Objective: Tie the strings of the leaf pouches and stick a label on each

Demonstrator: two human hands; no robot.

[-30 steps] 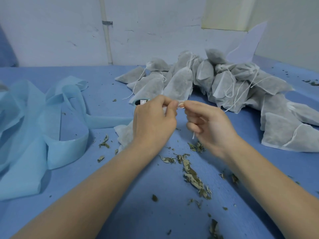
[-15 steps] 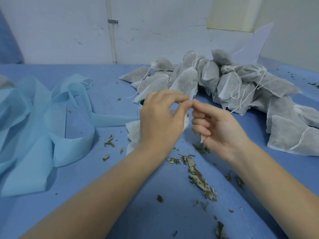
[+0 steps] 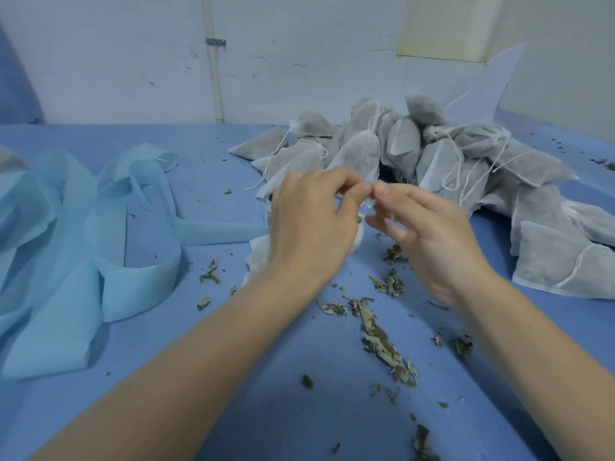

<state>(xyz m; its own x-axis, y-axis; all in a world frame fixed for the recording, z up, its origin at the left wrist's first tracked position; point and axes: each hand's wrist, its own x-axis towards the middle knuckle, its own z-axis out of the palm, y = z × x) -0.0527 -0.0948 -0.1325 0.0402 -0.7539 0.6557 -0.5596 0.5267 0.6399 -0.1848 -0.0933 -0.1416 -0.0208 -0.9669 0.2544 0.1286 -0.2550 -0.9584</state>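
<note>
My left hand point(image 3: 309, 221) and my right hand point(image 3: 429, 231) meet fingertip to fingertip above the blue table point(image 3: 206, 154), pinching the thin white string of a leaf pouch point(image 3: 259, 257). That white pouch lies under my left hand and is mostly hidden by it. My right hand's other fingers are spread and slightly blurred. A pile of several grey-white leaf pouches point(image 3: 432, 154) with loose white strings lies just behind my hands. A small roll of labels point(image 3: 269, 207) peeks out left of my left hand.
Light blue fabric strips point(image 3: 83, 227) lie looped on the left of the table. Dry leaf crumbs point(image 3: 382, 337) are scattered in front of my hands. More pouches point(image 3: 559, 261) lie at the right. A white wall with a pipe point(image 3: 213, 61) stands behind.
My fingertips have stayed together on the string while both hands shifted slightly. My right hand's lower fingers have spread open and the hanging string end is no longer seen below it.
</note>
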